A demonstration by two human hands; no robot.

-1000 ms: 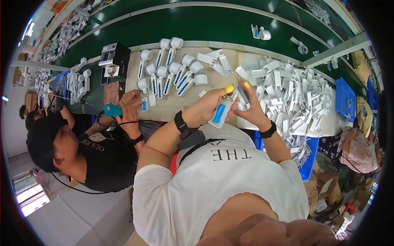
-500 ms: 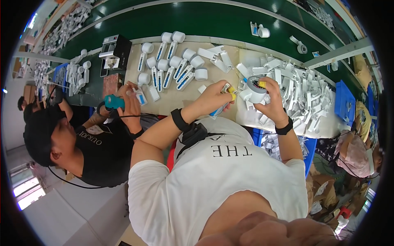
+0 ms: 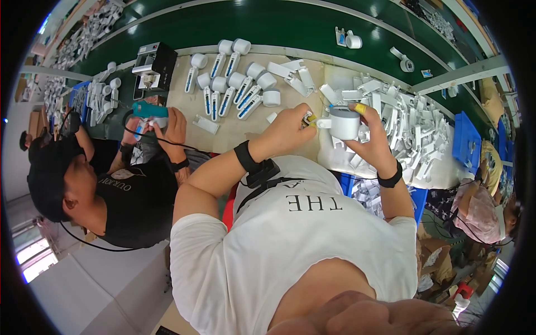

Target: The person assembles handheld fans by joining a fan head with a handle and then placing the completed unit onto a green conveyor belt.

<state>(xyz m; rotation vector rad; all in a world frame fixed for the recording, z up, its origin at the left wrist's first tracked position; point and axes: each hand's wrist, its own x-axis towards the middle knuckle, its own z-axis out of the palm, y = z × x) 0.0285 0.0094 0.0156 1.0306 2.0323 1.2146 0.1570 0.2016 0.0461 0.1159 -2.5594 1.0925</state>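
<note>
Far left: co-worker (image 3: 134, 209) at the same bench, holding a teal power tool (image 3: 148, 109). Behind the tool: black machine (image 3: 159, 67). Next, toward the right: single flat white piece (image 3: 206, 124), lying loose. Just behind it: cluster of white handles (image 3: 226, 103) with blue strips, each with a round top (image 3: 241, 46) attached; judged done, at least for the joining of these two parts.

Centre: left hand (image 3: 282, 134), curled, with fingertips pinched on a small part (image 3: 307, 117) with a metallic-looking end; remainder hidden by the fingers, full shape impossible to tell. Just right, raised above the bench between both hands: round white head (image 3: 344, 127), with short neck directed at the left fingertips; contact or gap impossible to tell. Judged not yet joined. Right hand (image 3: 375, 137): pinching the head between finger and thumb.

Right: large heap of white parts (image 3: 399, 125), loose and unsorted; judged left to do, with much more remaining than finished. Below the heap: blue bin (image 3: 419, 204) containing further parts. Far right: blue tray (image 3: 465, 142).
</note>
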